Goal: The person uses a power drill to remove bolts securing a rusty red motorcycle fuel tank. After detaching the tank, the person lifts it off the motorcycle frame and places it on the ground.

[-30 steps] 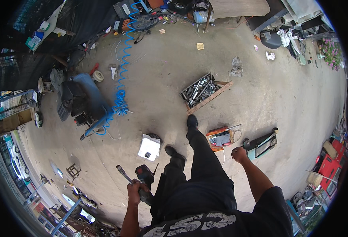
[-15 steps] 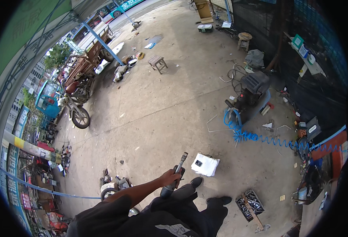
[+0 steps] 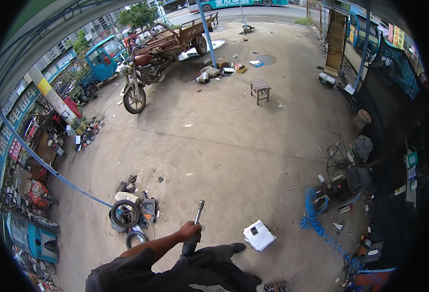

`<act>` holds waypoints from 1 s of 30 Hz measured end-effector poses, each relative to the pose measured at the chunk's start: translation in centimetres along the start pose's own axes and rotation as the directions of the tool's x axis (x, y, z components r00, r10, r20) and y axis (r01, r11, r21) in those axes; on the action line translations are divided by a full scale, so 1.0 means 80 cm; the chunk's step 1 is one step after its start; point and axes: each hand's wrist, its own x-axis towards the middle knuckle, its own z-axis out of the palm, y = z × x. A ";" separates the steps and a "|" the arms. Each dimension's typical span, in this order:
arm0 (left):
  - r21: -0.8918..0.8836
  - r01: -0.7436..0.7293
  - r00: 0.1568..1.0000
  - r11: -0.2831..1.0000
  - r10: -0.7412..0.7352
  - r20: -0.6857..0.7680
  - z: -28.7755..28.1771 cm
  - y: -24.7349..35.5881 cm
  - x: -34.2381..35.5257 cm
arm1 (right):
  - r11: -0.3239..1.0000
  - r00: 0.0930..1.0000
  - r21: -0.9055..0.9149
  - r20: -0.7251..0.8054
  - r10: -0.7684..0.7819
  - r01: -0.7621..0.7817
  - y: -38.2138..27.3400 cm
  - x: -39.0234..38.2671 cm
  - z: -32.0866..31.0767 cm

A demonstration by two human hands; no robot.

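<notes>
At the bottom centre of the head view my left hand (image 3: 191, 228) grips a dark cordless power tool (image 3: 189, 244) with a long chrome socket (image 3: 200, 209) sticking upward; its body is partly hidden by my hand and dark clothing. White sheets (image 3: 259, 238) with a small black object on them lie on the concrete to the right of my foot. A metal box of tools (image 3: 275, 287) shows at the lower edge. My right hand is out of view.
A motor tricycle (image 3: 141, 68) stands at the upper left, a wooden stool (image 3: 259, 87) right of centre. Tyres and parts (image 3: 124, 211) lie lower left, below a blue pole (image 3: 54, 170). A compressor (image 3: 350, 177) with coiled blue hose (image 3: 316, 224) is at the right, by dark netting.
The view has swung round from the tool boxes toward the yard's open side and road. The left hand still grips the tool. The right hand, seen earlier, has left the view.
</notes>
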 end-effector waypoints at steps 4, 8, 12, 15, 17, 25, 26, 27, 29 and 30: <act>-0.117 0.063 0.998 0.991 -0.065 -0.016 -0.035 -0.080 0.023 | 0.996 0.997 -0.084 0.060 0.043 -0.037 -0.024 0.031 0.013; -0.145 0.091 0.994 0.985 -0.098 -0.041 -0.039 -0.089 0.018 | 0.991 0.995 -0.117 0.074 -0.061 0.069 -0.039 -0.003 0.028; -0.188 0.097 0.992 0.977 -0.111 -0.065 -0.036 -0.087 0.003 | 0.823 0.961 -0.497 0.121 -0.249 0.276 0.008 0.047 0.022; -0.183 0.082 0.992 0.980 -0.098 -0.079 -0.029 -0.087 0.001 | 0.468 0.893 -0.793 0.202 -0.403 0.390 0.070 0.110 0.008; -0.172 0.064 0.993 0.983 -0.080 -0.092 -0.027 -0.081 -0.009 | 0.161 0.833 -0.902 0.286 -0.474 0.401 0.117 0.152 -0.009; -0.078 0.057 0.995 0.995 -0.063 -0.077 -0.004 -0.100 -0.013 | -0.466 0.264 -0.690 0.676 -0.688 0.554 0.222 0.172 -0.093; -0.079 0.049 0.997 0.996 -0.054 -0.060 -0.001 -0.087 -0.014 | -0.044 0.539 -0.799 0.444 -0.716 0.600 0.220 0.167 -0.081; -0.081 0.048 0.998 0.996 -0.051 -0.044 0.003 -0.077 -0.015 | 0.381 0.783 -0.777 0.221 -0.581 0.502 0.216 0.163 -0.070; -0.091 0.048 0.998 0.995 -0.051 -0.028 0.005 -0.076 -0.018 | 0.810 0.979 -0.564 -0.014 -0.201 0.159 0.210 0.155 -0.053; -0.080 0.022 1.000 0.997 -0.023 -0.010 0.009 -0.071 -0.009 | 0.859 0.979 -0.485 -0.028 -0.201 0.162 0.196 0.135 -0.035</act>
